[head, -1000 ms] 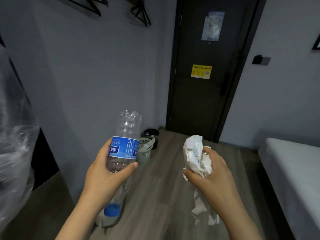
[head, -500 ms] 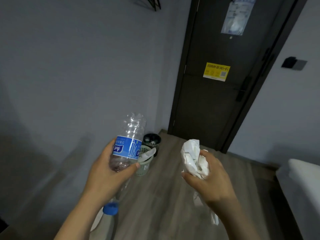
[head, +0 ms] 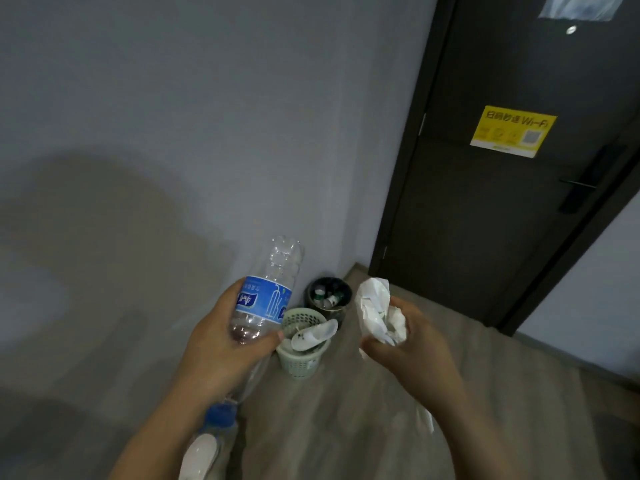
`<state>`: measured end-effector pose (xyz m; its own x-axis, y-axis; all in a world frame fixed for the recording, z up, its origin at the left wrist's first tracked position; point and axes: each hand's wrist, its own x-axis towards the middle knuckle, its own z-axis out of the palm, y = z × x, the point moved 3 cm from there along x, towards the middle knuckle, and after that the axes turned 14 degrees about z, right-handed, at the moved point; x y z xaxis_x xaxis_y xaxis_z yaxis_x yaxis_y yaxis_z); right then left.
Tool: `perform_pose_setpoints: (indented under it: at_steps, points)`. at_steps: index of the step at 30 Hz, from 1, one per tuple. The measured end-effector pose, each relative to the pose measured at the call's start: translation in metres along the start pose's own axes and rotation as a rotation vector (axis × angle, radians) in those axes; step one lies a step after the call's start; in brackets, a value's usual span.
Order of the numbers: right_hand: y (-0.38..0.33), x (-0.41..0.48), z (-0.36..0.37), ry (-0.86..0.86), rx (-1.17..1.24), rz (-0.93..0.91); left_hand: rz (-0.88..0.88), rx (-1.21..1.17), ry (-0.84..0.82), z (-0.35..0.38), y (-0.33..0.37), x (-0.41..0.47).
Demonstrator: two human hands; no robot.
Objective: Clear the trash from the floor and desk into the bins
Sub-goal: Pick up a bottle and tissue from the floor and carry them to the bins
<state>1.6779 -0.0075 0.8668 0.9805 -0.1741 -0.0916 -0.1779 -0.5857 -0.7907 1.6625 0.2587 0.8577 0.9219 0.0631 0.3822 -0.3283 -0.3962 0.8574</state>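
Clear bottle, blue label, base up; crumpled white paper

The person's bare left hand and bare left forearm are uncovered skin all the way to the lower frame edge. The bare right hand and bare right forearm look the same. Finer detail is blurred.

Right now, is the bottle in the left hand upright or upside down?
Upside down, tilted: on the bottle, the blue cap sits below the left hand, base on top.
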Motion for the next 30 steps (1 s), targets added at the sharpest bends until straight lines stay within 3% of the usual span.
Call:
perform_pose_setpoints:
  at_steps: [15,22,30]
  points:
    - [0.012,0.283,0.109,-0.233,-0.092,0.151,-0.259,0.047,0.004,0.058,-0.169,0.203]
    - [0.037,0.401,0.193,-0.327,-0.143,0.29,-0.436,0.088,-0.128,0.091,-0.275,0.277]
    - [0.115,0.509,0.296,-0.497,-0.224,0.463,-0.606,0.268,-0.262,0.137,-0.374,0.303]
